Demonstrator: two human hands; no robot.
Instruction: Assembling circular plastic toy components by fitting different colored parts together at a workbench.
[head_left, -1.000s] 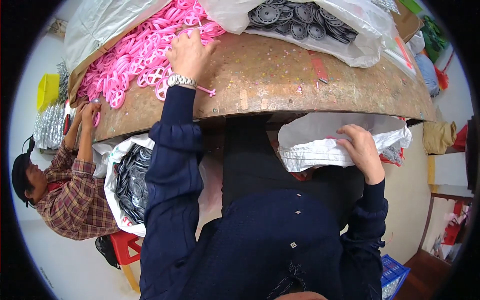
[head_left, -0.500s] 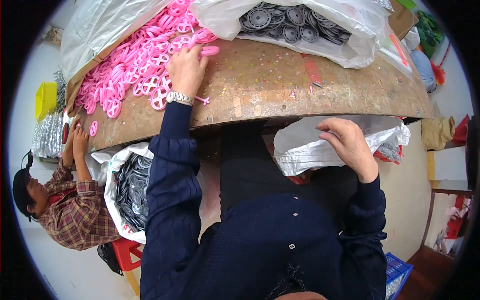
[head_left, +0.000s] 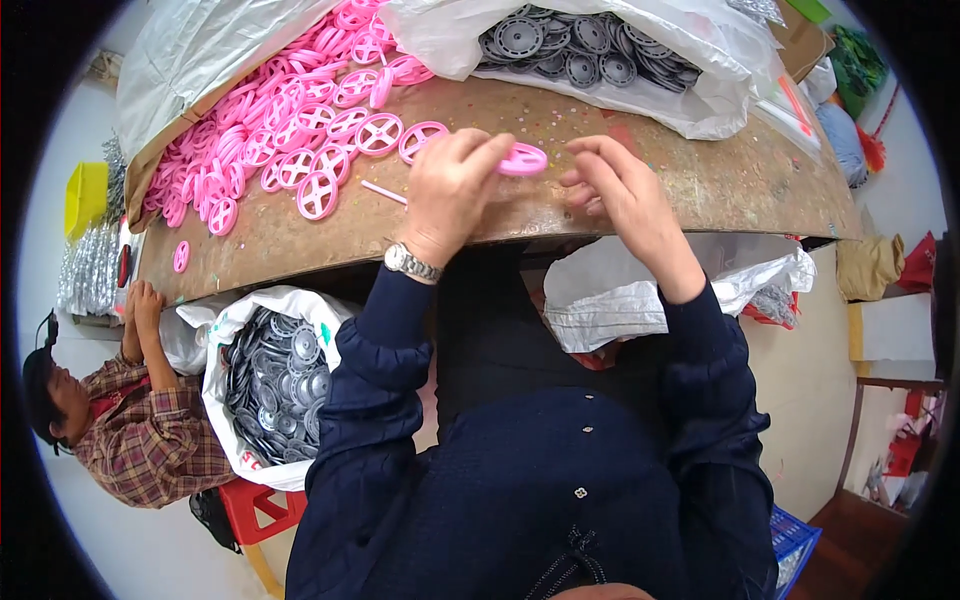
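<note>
1. The left hand (head_left: 452,190) gripped one pink wheel (head_left: 526,160) over the table (head_left: 740,185).
2. The right hand (head_left: 632,205), half curled, stood near this wheel, apparently empty.
3. Leftward lay a large heap of pink wheels (head_left: 290,132); judging from it, most were not yet taken.

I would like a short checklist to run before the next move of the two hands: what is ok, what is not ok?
1. Left hand holding a pink wheel: ok.
2. Right hand touching that wheel: not ok; a gap shows.
3. Right hand empty: cannot tell; its fingers curl inward.
4. Pink rod clear of the left hand: cannot tell; one end meets the hand's outline.
5. Gray discs visible in the opened white bag: ok.
</note>
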